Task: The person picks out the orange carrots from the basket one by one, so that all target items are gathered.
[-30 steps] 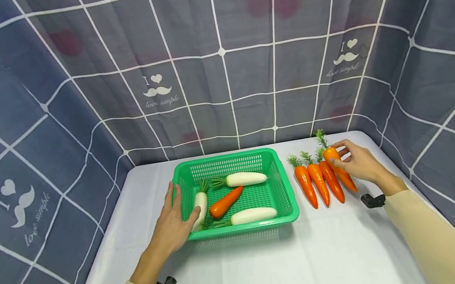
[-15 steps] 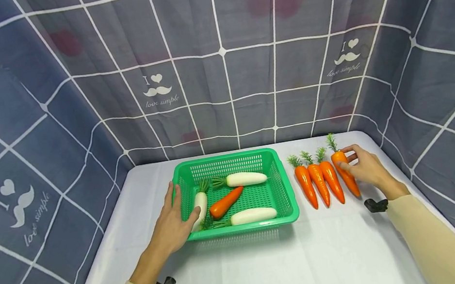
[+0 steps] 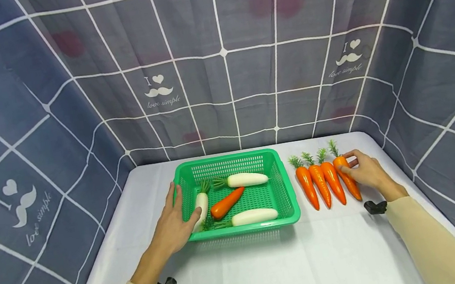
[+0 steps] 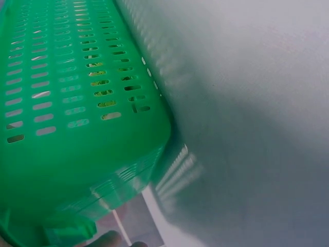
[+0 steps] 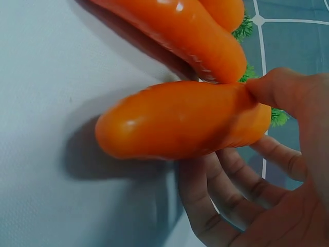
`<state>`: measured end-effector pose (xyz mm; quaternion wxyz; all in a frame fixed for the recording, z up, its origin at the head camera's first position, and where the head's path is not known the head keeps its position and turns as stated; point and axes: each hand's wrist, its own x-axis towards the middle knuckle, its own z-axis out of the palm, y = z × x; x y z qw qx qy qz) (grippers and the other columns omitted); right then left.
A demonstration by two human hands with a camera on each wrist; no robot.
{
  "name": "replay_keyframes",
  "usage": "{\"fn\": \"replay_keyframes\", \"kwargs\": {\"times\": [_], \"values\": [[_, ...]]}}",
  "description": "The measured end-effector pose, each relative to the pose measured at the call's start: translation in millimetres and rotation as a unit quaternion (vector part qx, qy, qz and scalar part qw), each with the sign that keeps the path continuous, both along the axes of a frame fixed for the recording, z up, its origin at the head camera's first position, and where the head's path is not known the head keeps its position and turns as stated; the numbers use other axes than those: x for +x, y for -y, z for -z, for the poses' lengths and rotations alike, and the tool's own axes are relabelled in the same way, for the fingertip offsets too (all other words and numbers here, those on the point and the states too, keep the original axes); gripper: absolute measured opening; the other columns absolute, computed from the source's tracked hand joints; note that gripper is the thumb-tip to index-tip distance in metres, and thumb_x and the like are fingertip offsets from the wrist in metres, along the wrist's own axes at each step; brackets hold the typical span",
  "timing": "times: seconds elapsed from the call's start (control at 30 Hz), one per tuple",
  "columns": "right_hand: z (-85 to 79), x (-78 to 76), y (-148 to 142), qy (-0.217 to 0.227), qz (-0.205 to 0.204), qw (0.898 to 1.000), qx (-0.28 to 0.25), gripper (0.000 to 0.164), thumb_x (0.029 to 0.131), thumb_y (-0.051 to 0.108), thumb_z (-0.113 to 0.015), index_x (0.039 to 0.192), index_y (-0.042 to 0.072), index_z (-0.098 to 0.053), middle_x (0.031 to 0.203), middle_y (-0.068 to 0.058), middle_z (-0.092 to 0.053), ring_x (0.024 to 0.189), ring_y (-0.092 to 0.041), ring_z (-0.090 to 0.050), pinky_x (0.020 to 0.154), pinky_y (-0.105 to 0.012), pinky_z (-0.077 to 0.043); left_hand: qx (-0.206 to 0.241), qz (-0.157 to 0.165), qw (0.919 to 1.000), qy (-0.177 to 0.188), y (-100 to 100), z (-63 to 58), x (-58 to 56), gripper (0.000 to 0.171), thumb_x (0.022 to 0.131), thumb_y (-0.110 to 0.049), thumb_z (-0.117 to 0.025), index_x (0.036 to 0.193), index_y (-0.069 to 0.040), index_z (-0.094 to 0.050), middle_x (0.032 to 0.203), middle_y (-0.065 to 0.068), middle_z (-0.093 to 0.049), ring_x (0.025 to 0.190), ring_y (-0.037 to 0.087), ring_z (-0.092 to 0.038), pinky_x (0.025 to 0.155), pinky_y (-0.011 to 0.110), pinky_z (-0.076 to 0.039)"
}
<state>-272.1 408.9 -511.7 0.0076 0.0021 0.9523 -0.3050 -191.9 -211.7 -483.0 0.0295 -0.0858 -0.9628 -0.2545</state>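
Pinching the rightmost carrot [image 3: 352, 187] below its leaves [image 3: 332, 147] with the right grip [image 3: 366, 169], pointing it lengthwise nearward of that grip; leftward, 3 more carrots [image 3: 321, 186], then the green basket [image 3: 245, 228] (left grip [image 3: 171, 224] spread at its left side).

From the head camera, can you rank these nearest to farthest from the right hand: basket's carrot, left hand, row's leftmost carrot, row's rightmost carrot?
1. Row's rightmost carrot: pinched in the right hand.
2. Row's leftmost carrot: right of the green basket.
3. Basket's carrot: among the white radishes.
4. Left hand: at the basket's left side.
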Motion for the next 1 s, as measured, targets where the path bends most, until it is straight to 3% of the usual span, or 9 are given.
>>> {"fn": "replay_keyframes", "kwargs": {"times": [0.47,1.0], "values": [[4.5,1.6,-3.1,0.007,-0.003,1.000,0.019,0.068,0.115,0.045,-0.071,0.157,-0.007,-0.056,0.135,-0.041,-0.074,0.116,-0.054,-0.076,0.096,-0.064,-0.063,0.000,-0.001,1.0000,0.003,-1.3,-0.6,1.0,0.101,0.120,-0.054,-0.060,0.186,0.001,-0.007,0.197,0.022,0.008,0.173,0.061,-0.033,0.130,0.078,-0.044],[3.3,2.7,-4.6,-0.010,-0.002,1.000,0.024,0.070,0.116,0.046,-0.069,0.159,-0.007,-0.055,0.138,-0.040,-0.074,0.125,-0.058,-0.072,0.107,-0.072,-0.058,-0.002,-0.001,1.0000,-0.001,-1.5,-2.9,1.9,0.101,0.120,-0.053,-0.061,0.185,0.002,-0.007,0.197,0.023,0.007,0.173,0.060,-0.033,0.130,0.078,-0.044]]}}
